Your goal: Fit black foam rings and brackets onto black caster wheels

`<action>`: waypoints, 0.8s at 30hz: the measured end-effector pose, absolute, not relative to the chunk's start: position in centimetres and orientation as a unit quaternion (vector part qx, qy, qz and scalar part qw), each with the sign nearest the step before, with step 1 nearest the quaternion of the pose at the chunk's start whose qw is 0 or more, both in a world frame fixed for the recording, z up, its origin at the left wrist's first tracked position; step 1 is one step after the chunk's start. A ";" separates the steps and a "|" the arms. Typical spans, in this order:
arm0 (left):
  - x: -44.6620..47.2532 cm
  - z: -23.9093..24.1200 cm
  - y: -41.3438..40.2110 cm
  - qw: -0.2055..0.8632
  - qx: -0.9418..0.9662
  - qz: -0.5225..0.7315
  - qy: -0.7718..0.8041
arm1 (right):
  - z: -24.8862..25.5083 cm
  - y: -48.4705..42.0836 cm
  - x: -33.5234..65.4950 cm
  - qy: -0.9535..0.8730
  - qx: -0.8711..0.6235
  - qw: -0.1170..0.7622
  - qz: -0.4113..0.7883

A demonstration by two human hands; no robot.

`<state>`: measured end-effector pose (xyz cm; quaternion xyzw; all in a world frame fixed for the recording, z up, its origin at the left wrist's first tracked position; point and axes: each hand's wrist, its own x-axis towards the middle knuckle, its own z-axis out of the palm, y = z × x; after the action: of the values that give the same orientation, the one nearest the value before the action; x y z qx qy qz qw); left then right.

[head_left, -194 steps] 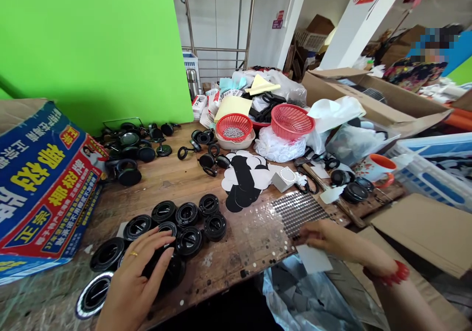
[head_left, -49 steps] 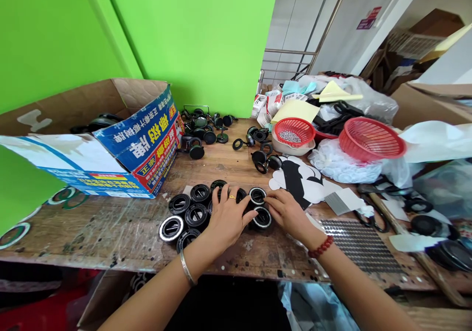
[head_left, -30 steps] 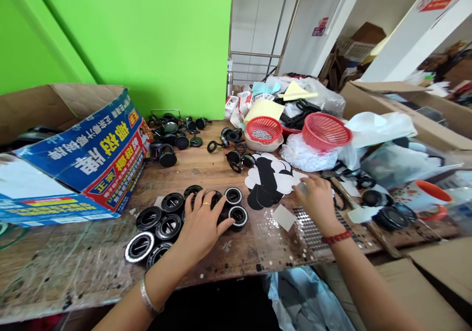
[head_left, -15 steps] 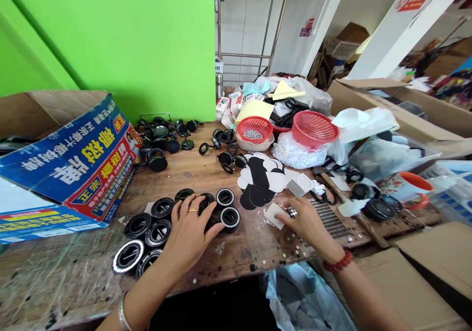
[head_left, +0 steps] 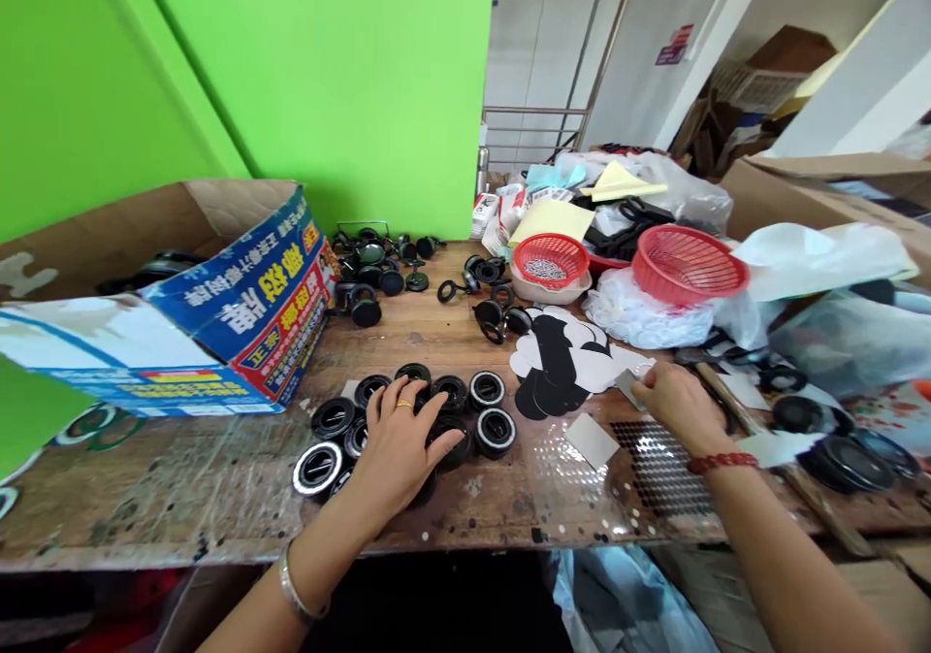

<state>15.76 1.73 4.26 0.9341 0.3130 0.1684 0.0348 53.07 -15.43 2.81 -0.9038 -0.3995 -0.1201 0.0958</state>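
My left hand (head_left: 401, 444) lies flat with fingers spread on a cluster of round black caps (head_left: 407, 418) on the wooden table (head_left: 218, 469). My right hand (head_left: 676, 403) is curled at the far edge of a dotted sticker sheet (head_left: 658, 451), pinching a small grey piece (head_left: 626, 386). A small grey square (head_left: 591, 439) lies on the table between my hands. Black and white paper discs (head_left: 557, 367) lie just behind.
An open blue printed carton (head_left: 218, 309) lies on its side at left. Black ring parts (head_left: 378, 265) sit by the green wall. Two red baskets (head_left: 688, 263) and plastic bags stand at back right. Cardboard boxes (head_left: 815, 197) fill the far right.
My right hand has moved from the sticker sheet's near-left corner up toward the paper discs. My left hand stays on the caps. The view has swung left.
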 end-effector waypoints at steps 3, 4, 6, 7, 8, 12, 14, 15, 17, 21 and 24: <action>15.2 4.3 2.0 0.041 0.930 0.159 0.328 | 4.1 -16.0 52.9 -0.397 -0.903 0.097 -0.133; 15.0 4.3 2.1 0.042 0.930 0.157 0.330 | 4.6 -16.0 52.4 -0.401 -0.896 0.105 -0.158; 14.6 4.2 2.2 0.045 0.929 0.156 0.331 | 5.5 -15.4 50.4 -0.431 -0.862 0.155 -0.219; 14.5 4.2 2.3 0.048 0.929 0.157 0.331 | 5.8 -14.7 48.9 -0.461 -0.833 0.193 -0.236; 14.4 4.2 2.3 0.051 0.929 0.156 0.331 | 6.0 -13.9 47.1 -0.499 -0.799 0.239 -0.237; 14.2 4.1 2.3 0.066 0.928 0.150 0.335 | 5.4 -9.2 39.2 -0.658 -0.657 0.352 -0.107; 14.1 4.1 2.3 0.071 0.927 0.148 0.337 | 4.5 -7.0 36.4 -0.702 -0.605 0.368 -0.074; 14.0 4.1 2.3 0.073 0.926 0.147 0.339 | 4.0 -6.1 35.5 -0.716 -0.590 0.368 -0.068; 13.9 4.1 2.3 0.075 0.924 0.144 0.346 | 3.1 -4.7 34.5 -0.733 -0.577 0.354 -0.071; 13.9 4.6 2.3 0.084 0.923 0.121 0.354 | 2.2 -3.6 34.5 -0.760 -0.581 0.284 -0.072; 14.1 4.8 2.4 0.088 0.925 0.115 0.351 | 2.1 -3.5 34.8 -0.777 -0.573 0.252 -0.069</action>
<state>14.12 2.42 4.84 0.9251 0.3509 0.1152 0.0878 34.79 -3.55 2.12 -0.5732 -0.7767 -0.0692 0.2520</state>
